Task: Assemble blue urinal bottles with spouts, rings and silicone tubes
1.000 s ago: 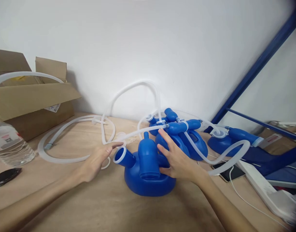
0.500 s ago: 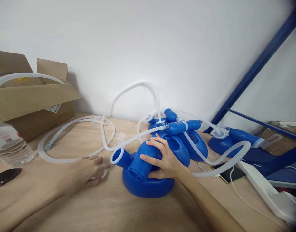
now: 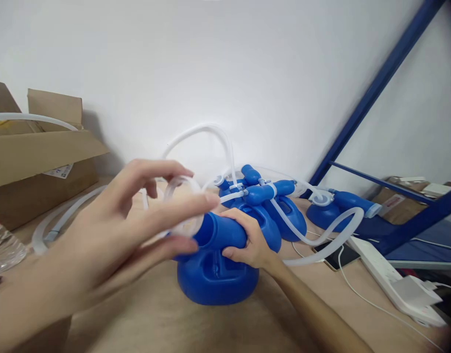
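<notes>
My left hand (image 3: 133, 220) is raised close to the camera, slightly blurred, with thumb and fingers pinching a translucent white plastic cap (image 3: 191, 226). The cap is just left of the open end of a wide blue cup-shaped tube (image 3: 228, 233). My right hand (image 3: 252, 240) wraps around that tube from the right, thumb below and fingers over it. Beneath the tube, a blue plastic urinal bottle (image 3: 218, 287) stands on the table. The bottle's narrower neck is mostly hidden behind my left hand. I cannot tell whether cap and tube touch.
Several similar blue bottles (image 3: 273, 235) stand behind, linked with white hoses (image 3: 346, 233). An open cardboard box (image 3: 34, 186) and a water bottle (image 3: 6, 250) are at left. A phone (image 3: 333, 255), power strip (image 3: 383, 274) and blue metal frame (image 3: 376, 88) are at right.
My left hand has risen from the tabletop to the right, bringing the cap up beside the tube. My right hand has turned the tube so its open end faces left.
</notes>
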Motion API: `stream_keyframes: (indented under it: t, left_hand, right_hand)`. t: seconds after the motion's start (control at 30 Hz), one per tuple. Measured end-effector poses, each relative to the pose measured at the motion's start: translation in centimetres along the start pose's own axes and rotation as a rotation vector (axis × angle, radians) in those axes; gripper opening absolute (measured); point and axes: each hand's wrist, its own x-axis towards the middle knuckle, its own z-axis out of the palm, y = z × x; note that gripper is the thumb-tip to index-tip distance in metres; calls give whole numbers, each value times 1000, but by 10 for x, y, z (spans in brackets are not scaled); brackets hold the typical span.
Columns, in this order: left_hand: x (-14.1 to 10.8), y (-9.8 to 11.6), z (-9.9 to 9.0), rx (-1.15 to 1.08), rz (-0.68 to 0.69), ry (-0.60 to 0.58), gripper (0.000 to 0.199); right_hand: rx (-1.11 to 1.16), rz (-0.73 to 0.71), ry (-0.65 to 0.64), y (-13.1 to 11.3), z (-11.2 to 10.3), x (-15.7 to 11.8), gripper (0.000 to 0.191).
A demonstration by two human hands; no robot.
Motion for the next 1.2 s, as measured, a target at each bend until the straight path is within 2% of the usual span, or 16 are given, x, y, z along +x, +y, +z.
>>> stream_keyframes:
  t: [0.07,0.13,0.17,0.27,0.33,0.43,0.53,0.57,0.67,0.83,0.93,1.07,1.13,1.2]
  left_hand:
    - [25,-1,5,-138,88,38,41]
    - [36,0,12,-290,35,43,35]
    - [38,0,16,-341,-15,6,31]
    - [37,-1,27,-370,-121,-184,26]
    - [36,-3,33,-344,-129,-246,29]
    - [35,-5,39,-302,-151,-266,25]
    - [33,-6,44,-333,-149,-266,52]
    - [33,-6,45,-333,-128,-271,56]
    - [31,-8,47,-280,-81,-312,52]
    - [26,-14,52,-319,-106,-328,59]
    - [25,-17,57,-373,-63,-332,56]
    - [25,-15,62,-358,-27,-362,51]
    - [24,-13,63,-353,-31,-376,52]
    - [23,-10,65,-345,-48,-396,53]
  right_hand:
    - [10,50,-28,-8,-10,5,60]
    - [-12,107,-25,-14,-17,7,59]
    - [-29,127,-14,-16,-20,8,58]
    - [-72,139,24,-18,-26,9,56]
    - [-66,144,46,-18,-28,9,56]
    - [-63,170,46,-17,-34,9,56]
    - [-114,161,15,-18,-39,10,52]
    - [-123,156,7,-18,-40,10,51]
    - [-110,170,-14,-18,-41,10,46]
    - [-54,245,-101,-19,-42,12,39]
    - [25,321,-122,-20,-44,13,37]
    - [185,472,-171,-16,-47,13,46]
    - [177,540,-188,-12,-49,10,48]
    - [143,580,-151,-8,-52,6,50]
